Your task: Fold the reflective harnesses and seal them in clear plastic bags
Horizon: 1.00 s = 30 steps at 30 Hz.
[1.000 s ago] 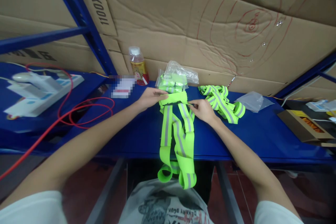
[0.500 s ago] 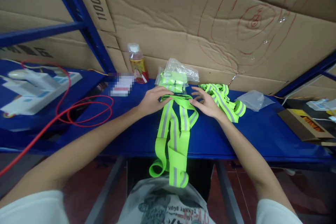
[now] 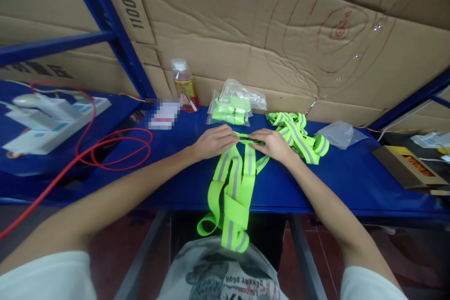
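A neon-yellow reflective strap harness (image 3: 242, 183) with grey stripes lies over the blue table, its loops hanging past the front edge toward my lap. My left hand (image 3: 217, 141) pinches the upper end of it from the left. From the right, my right hand (image 3: 271, 144) grips the same end, fingers closed. A dark strip shows in the short gap between both hands; I cannot make out what it is. Just behind them are clear plastic bags (image 3: 232, 108) with folded neon straps inside. Beside my right hand rests a second bundle of reflective straps (image 3: 298, 136).
A drink bottle (image 3: 185, 86) stands against the cardboard wall (image 3: 225, 23). On the left are a red cable (image 3: 123, 138) and a white power strip (image 3: 52, 122). An empty plastic bag (image 3: 341, 134) and an open cardboard box (image 3: 409, 168) lie right on the blue table (image 3: 168, 173).
Both hands have come closer together and slightly toward me, their fingers closing on the harness's upper end. The hanging loops have shifted a little left.
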{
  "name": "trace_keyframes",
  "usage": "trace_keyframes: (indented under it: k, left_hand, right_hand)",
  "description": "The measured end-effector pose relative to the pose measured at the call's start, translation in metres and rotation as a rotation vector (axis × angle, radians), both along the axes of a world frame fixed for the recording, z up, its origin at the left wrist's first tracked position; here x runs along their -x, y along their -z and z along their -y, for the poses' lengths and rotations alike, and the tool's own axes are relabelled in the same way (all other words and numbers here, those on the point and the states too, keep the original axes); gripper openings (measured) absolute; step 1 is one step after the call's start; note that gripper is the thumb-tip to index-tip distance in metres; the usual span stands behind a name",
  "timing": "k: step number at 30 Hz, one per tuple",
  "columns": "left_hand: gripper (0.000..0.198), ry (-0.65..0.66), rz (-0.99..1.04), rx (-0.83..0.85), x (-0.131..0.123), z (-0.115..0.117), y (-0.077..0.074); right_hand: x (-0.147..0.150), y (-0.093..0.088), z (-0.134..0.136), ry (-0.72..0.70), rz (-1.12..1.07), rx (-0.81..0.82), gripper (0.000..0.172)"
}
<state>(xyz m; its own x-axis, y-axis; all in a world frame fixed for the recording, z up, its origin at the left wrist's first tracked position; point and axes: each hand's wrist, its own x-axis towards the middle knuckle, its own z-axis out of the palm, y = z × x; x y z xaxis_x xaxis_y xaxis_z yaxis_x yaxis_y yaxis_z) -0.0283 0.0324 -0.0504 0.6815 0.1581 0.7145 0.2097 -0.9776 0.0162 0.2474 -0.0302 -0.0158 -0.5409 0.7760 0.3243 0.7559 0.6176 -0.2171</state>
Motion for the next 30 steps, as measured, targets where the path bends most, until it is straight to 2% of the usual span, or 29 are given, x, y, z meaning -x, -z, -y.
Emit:
trace_keyframes:
  k: [3, 5, 10, 13, 15, 17, 19, 23, 25, 27, 30]
  left_hand:
    - [0.015, 0.054, -0.051, 0.075, 0.0, -0.003, 0.002]
    - [0.014, 0.078, -0.063, 0.16, 0.001, -0.007, 0.003]
    - [0.014, 0.152, -0.079, 0.353, 0.009, -0.015, -0.001]
    - [0.016, 0.134, -0.08, 0.413, 0.012, -0.014, -0.003]
    - [0.017, 0.105, -0.088, 0.44, 0.011, -0.012, -0.003]
    - [0.02, 0.081, -0.094, 0.46, 0.01, -0.01, -0.004]
    - [0.03, 0.061, -0.088, 0.455, 0.009, -0.007, -0.005]
    - [0.071, -0.093, -0.033, 0.373, 0.009, -0.005, -0.009]
    - [0.087, -0.143, -0.045, 0.381, 0.01, -0.006, -0.009]
    - [0.083, -0.128, -0.087, 0.446, 0.011, -0.009, -0.006]
    - [0.059, -0.09, -0.118, 0.515, 0.013, -0.014, 0.0]
  right_hand:
    - [-0.004, 0.001, -0.001, -0.008, 0.02, -0.036, 0.023]
    - [-0.006, 0.002, -0.001, -0.011, -0.056, -0.014, 0.03]
    - [-0.01, 0.014, -0.01, 0.024, -0.421, 0.24, 0.048]
    - [-0.011, 0.021, -0.016, 0.179, -0.529, 0.348, 0.073]
    - [-0.009, 0.022, -0.016, 0.239, -0.509, 0.429, 0.086]
    - [-0.006, 0.019, -0.013, 0.218, -0.452, 0.476, 0.078]
    - [-0.003, 0.016, -0.008, 0.176, -0.404, 0.439, 0.064]
    - [0.005, 0.01, -0.001, 0.137, -0.338, 0.195, 0.048]
    - [0.008, 0.01, 0.002, 0.13, -0.28, 0.123, 0.04]
    - [0.011, 0.01, 0.005, 0.136, -0.206, 0.108, 0.032]
    - [0.015, 0.009, 0.009, 0.143, -0.101, 0.057, 0.023]
